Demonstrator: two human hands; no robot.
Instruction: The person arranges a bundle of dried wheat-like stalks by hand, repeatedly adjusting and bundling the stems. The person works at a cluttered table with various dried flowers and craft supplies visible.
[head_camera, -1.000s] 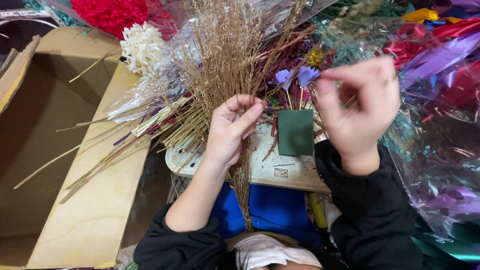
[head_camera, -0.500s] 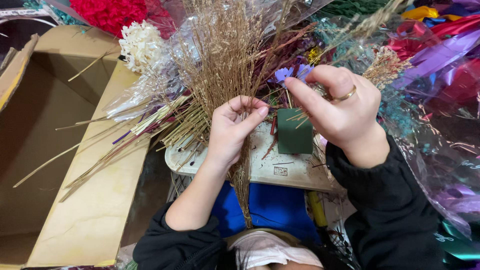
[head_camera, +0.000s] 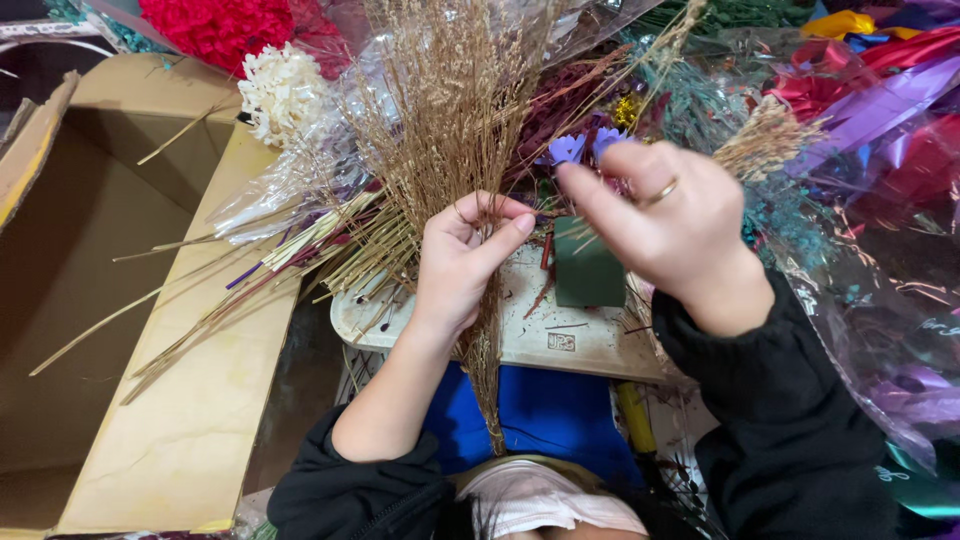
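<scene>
My left hand (head_camera: 462, 262) grips a bunch of dry golden grass stems (head_camera: 450, 120) upright, its stalks hanging down below my fist. My right hand (head_camera: 660, 225), with a ring on one finger, reaches in from the right and pinches a thin sprig with a tan feathery head (head_camera: 765, 140), fingertips close to the bunch. Just below the right hand a dark green foam block (head_camera: 588, 265) stands on a white tray (head_camera: 560, 345).
An open cardboard box (head_camera: 110, 300) fills the left side. Dried flowers wrapped in clear film lie behind: red (head_camera: 215, 25), white (head_camera: 280, 90), small purple blooms (head_camera: 580, 148). Shiny coloured wrapping film (head_camera: 880, 130) piles up at the right. A blue surface (head_camera: 555, 415) lies under the tray.
My right hand has moved left and down toward the grass bunch, bringing the feathery sprig with it. The left hand has kept its grip in place.
</scene>
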